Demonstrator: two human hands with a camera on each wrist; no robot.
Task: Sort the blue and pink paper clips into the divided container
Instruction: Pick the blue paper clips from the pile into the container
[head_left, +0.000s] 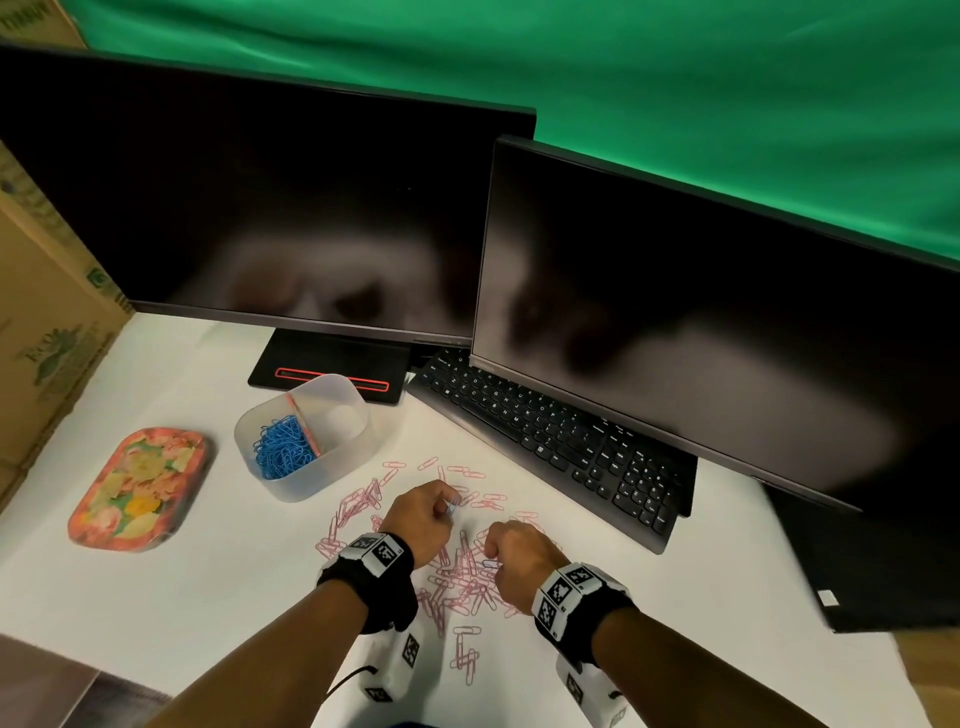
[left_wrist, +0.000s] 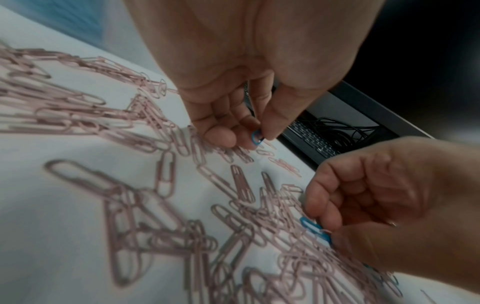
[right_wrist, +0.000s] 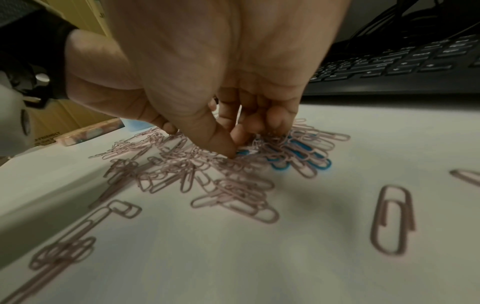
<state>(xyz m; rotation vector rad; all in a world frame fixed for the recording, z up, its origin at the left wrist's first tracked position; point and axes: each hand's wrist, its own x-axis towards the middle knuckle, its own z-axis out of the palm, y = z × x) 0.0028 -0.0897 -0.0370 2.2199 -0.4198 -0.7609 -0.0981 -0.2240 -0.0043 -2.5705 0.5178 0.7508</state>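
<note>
A clear divided container (head_left: 332, 470) stands on the white table, with blue paper clips (head_left: 283, 447) in its left compartment and nothing visible in its right one. In front of it spreads a heap of pink paper clips (head_left: 457, 577). My left hand (head_left: 451, 508) hovers over the heap's far side and pinches one blue clip (left_wrist: 257, 138) between thumb and fingertips. My right hand (head_left: 493, 564) is curled low on the heap, its thumb and forefinger pinching a blue clip (left_wrist: 315, 227) that still lies among pink ones. A few more blue clips (right_wrist: 298, 156) lie under pink ones beside it.
A flowered tray (head_left: 140, 488) sits left of the container. A black keyboard (head_left: 550, 441) lies to the right under the right monitor (head_left: 701, 338). The left monitor (head_left: 260, 208) and its stand (head_left: 327, 369) are behind the container. A cardboard box (head_left: 47, 322) borders the left.
</note>
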